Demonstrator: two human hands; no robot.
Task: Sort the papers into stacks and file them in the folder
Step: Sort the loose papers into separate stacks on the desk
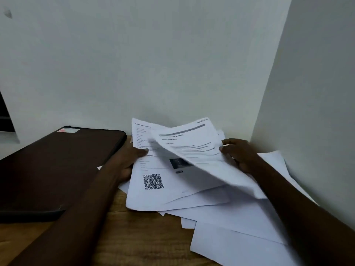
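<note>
Your left hand (pixel 127 162) pinches the left edge of the QR-code sheet (pixel 153 182), thumb on top. Your right hand (pixel 242 154) grips the right edge of the top sheet (pixel 192 146), which curls up off it. Both lie on the loose papers (pixel 236 225) spread between your hands on the bench (pixel 134 239). The closed dark folder (pixel 57 166) sits just beside your left hand.
</note>
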